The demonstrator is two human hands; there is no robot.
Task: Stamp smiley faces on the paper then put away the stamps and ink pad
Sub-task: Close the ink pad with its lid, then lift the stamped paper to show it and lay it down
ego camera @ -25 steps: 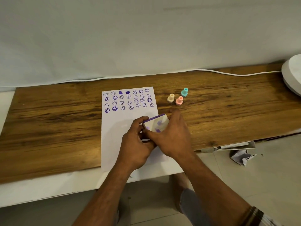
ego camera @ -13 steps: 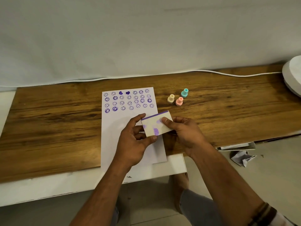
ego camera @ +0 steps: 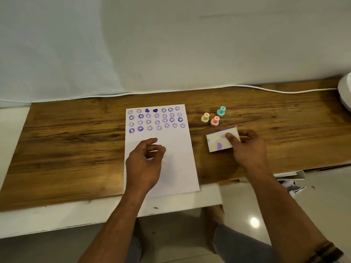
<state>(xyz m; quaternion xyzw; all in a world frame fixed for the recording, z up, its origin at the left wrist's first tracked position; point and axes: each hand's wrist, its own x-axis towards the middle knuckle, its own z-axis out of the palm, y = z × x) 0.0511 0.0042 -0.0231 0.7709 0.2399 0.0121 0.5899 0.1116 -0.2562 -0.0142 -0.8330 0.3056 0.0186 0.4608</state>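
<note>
A white sheet of paper (ego camera: 176, 160) lies on the wooden table (ego camera: 76, 149), its top rows filled with purple smiley prints and two hearts. My left hand (ego camera: 145, 164) hovers over the blank lower part of the sheet, fingers loosely curled and holding nothing. To the right of the paper, my right hand (ego camera: 247, 149) grips the ink pad (ego camera: 217, 142), a white box smudged with purple, lid closed, low over the wood. Just beyond it stand three small stamps: cream (ego camera: 205, 117), pink (ego camera: 215, 121) and teal (ego camera: 221, 111).
A white cable (ego camera: 266, 89) runs along the table's back edge below a pale cloth backdrop. A white rounded object (ego camera: 345, 92) sits at the far right. Crumpled paper and a white box (ego camera: 292, 181) lie on the floor below the table's right front.
Both hands held the ink pad over the paper. My left hand has let go, and my right hand has carried the pad to the right, off the sheet, near the stamps.
</note>
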